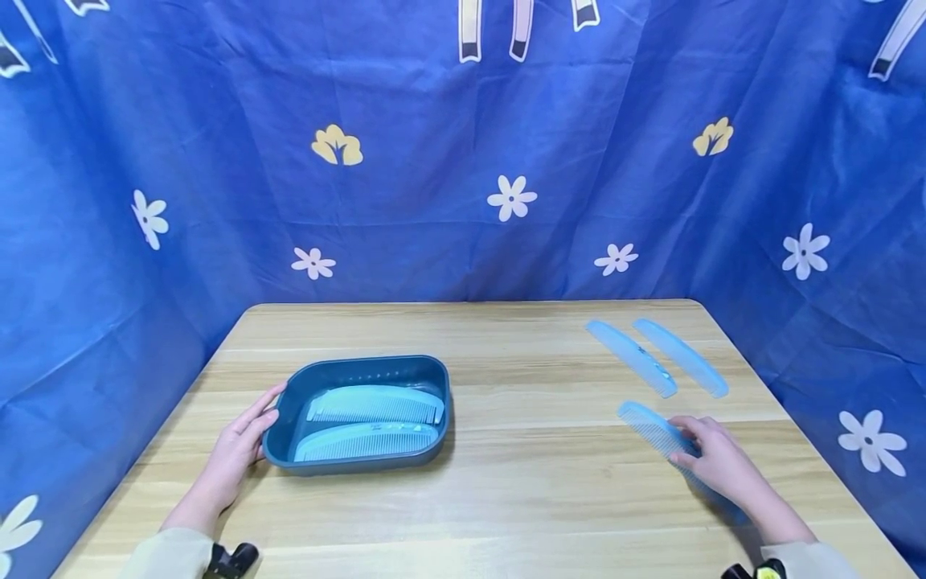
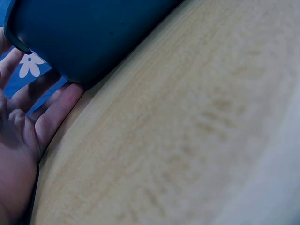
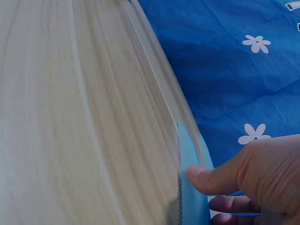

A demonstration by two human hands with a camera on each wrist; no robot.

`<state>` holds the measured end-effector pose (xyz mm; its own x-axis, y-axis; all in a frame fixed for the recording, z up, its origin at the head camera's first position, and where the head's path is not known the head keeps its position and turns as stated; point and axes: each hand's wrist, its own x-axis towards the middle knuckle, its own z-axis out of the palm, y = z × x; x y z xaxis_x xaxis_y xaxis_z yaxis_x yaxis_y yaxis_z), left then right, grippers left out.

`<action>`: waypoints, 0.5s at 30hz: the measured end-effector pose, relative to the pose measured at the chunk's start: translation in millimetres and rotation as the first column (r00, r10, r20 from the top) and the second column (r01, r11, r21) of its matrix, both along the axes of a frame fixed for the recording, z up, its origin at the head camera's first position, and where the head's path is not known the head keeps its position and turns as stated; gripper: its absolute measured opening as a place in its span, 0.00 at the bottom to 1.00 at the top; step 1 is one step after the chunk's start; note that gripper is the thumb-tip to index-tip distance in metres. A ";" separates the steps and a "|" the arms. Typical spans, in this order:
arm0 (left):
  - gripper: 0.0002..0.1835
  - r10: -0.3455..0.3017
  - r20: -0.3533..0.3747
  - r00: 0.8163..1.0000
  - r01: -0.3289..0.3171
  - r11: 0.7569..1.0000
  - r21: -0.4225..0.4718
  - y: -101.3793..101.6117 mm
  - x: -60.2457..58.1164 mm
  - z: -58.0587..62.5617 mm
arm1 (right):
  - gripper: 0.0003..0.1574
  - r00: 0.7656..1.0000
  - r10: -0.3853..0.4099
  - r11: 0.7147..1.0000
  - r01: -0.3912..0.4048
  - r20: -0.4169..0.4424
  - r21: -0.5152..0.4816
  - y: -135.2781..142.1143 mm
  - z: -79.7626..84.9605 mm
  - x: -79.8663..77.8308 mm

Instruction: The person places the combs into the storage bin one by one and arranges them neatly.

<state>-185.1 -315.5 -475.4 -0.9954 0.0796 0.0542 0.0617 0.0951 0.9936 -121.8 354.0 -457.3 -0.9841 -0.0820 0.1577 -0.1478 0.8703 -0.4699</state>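
A dark teal plastic basin (image 1: 354, 463) stands on the left half of the table, with two light-blue combs lying in it, an upper comb (image 1: 376, 398) and a lower comb (image 1: 354, 442). My left hand (image 1: 235, 450) touches the basin's left end; in the left wrist view its fingers (image 2: 61, 105) lie fairly straight against the outer wall. At the right, my right hand (image 1: 712, 458) pinches a light-blue comb (image 1: 651, 426) between thumb and fingers. The right wrist view shows the thumb on this comb's (image 3: 190, 154) near face, teeth to the left.
Two more light-blue combs, a left one (image 1: 629, 358) and a right one (image 1: 680, 358), lie slanted on the wood-grain table (image 1: 521, 402) beyond my right hand. A blue patterned cloth (image 1: 434, 201) hangs behind the table and along both sides.
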 end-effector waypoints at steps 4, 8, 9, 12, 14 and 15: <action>0.26 0.002 0.005 1.000 -0.002 1.000 0.000 0.5 0.3 0.4 | 0.32 1.000 -0.024 0.999 0.023 0.016 0.036 -2.2 0.2 -0.1; 0.26 0.004 0.006 1.000 -0.004 1.000 0.001 1.6 1.8 1.9 | 0.33 0.999 -0.039 0.997 0.037 0.031 0.064 -3.7 0.9 -1.2; 0.26 0.003 0.006 1.000 -0.003 1.000 0.005 1.9 2.1 2.3 | 0.33 0.998 -0.042 0.997 0.039 0.036 0.069 -3.8 0.8 -1.5; 0.26 0.000 0.004 1.000 0.000 1.000 0.018 2.7 2.5 3.3 | 0.34 0.998 -0.045 0.996 0.041 0.047 0.079 -3.3 0.5 -2.9; 0.26 0.000 0.005 1.000 0.000 1.000 0.023 2.5 2.0 3.6 | 0.35 0.998 -0.045 0.996 0.041 0.053 0.084 -2.7 -0.4 -3.7; 0.26 0.001 0.006 1.000 -0.002 1.000 0.022 2.5 2.0 3.6 | 0.35 0.998 -0.044 0.995 0.039 0.055 0.088 -2.4 -0.7 -4.2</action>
<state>-183.2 -313.0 -471.8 -0.9958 0.0769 0.0497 0.0553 0.0729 0.9958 -126.1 351.7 -458.0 -0.9941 -0.0519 0.0956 -0.0860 0.9130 -0.3988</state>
